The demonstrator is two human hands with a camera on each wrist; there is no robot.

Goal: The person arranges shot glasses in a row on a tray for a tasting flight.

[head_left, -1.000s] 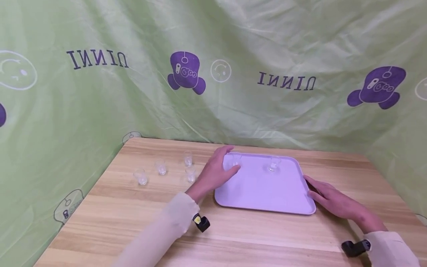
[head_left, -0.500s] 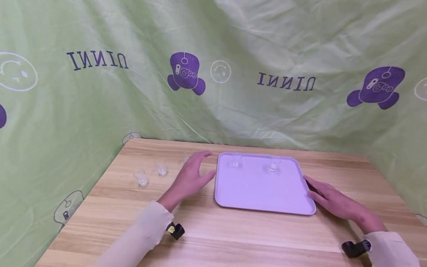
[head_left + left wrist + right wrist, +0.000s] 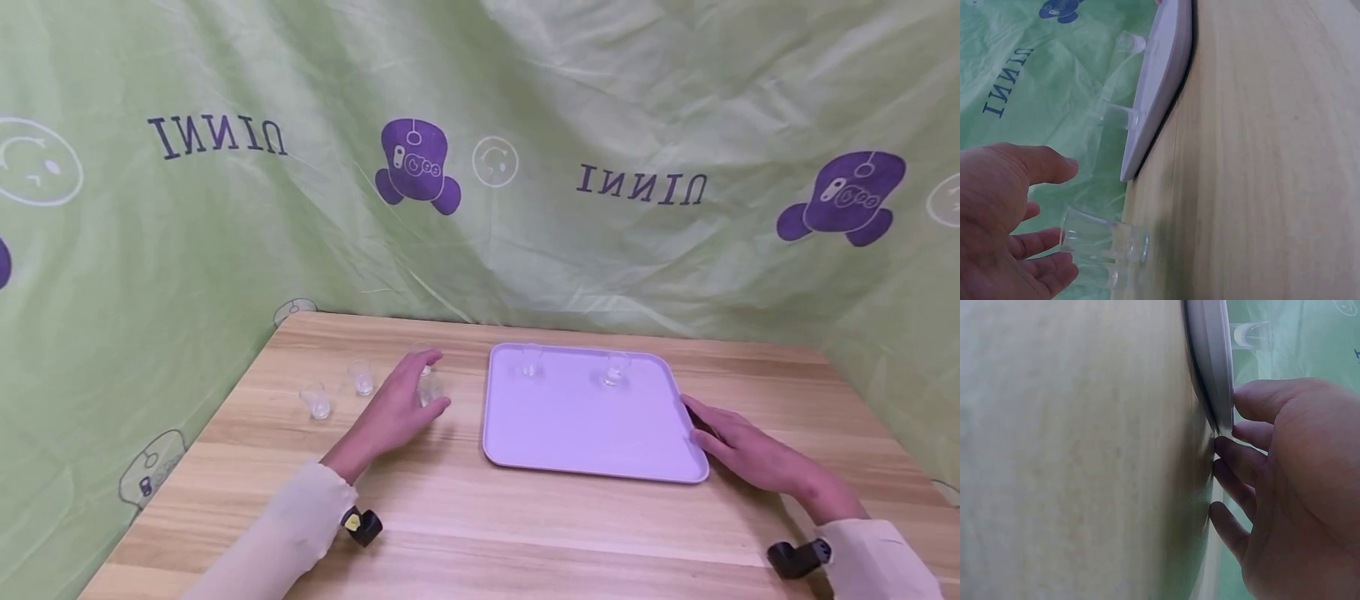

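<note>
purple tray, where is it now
Head view: the purple tray lies right of centre on the table, between left hand and right hand, bearing two glasses.

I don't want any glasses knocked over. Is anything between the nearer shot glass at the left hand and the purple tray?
Nothing visible stands between that shot glass and the purple tray except the thumb of the left hand, on the glass's tray side, and the tray's own raised rim. No other glass intervenes.
</note>
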